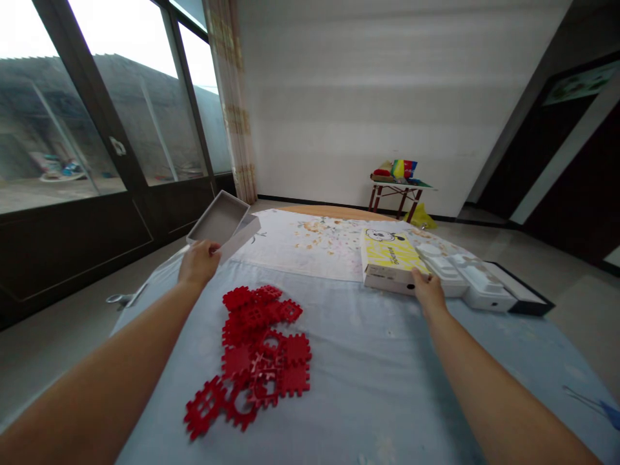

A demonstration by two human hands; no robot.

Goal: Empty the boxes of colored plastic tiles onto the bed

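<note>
My left hand [198,261] grips the near edge of an open grey box tray [223,223] and holds it tilted above the left side of the bed. My right hand [427,290] rests on the near corner of a yellow and white box [390,255], fingers curled on its edge. A pile of several red interlocking plastic pieces [256,352] lies on the light blue sheet between my arms.
White moulded packaging trays [472,281] and a black flat lid [526,290] lie right of the yellow box. A small table with colourful items [400,184] stands by the far wall. Glass doors [97,148] run along the left. The bed sheet [368,361] spreads below.
</note>
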